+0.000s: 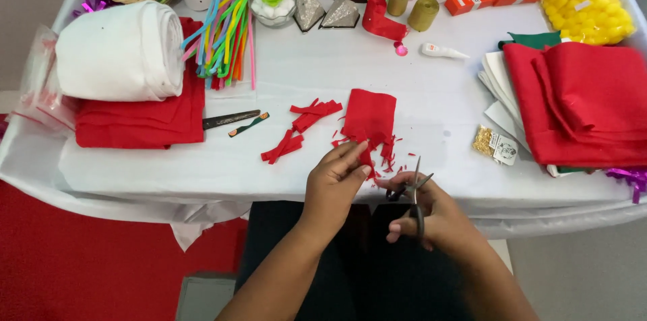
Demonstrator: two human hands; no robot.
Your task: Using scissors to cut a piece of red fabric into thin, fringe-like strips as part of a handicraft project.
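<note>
A red felt piece lies on the white table near its front edge, its lower end cut into a fringe. My left hand pinches that lower end between thumb and fingers. My right hand holds black-handled scissors, blades pointing up toward the fringe and slightly apart. Small red scraps lie around the fringe. Cut red strips lie to the left of the piece.
A white fabric roll on folded red felt sits at left, with coloured pipe cleaners beside it. A craft knife lies near the strips. Stacked red and white felt, yellow pom-poms and a glue bottle are at right.
</note>
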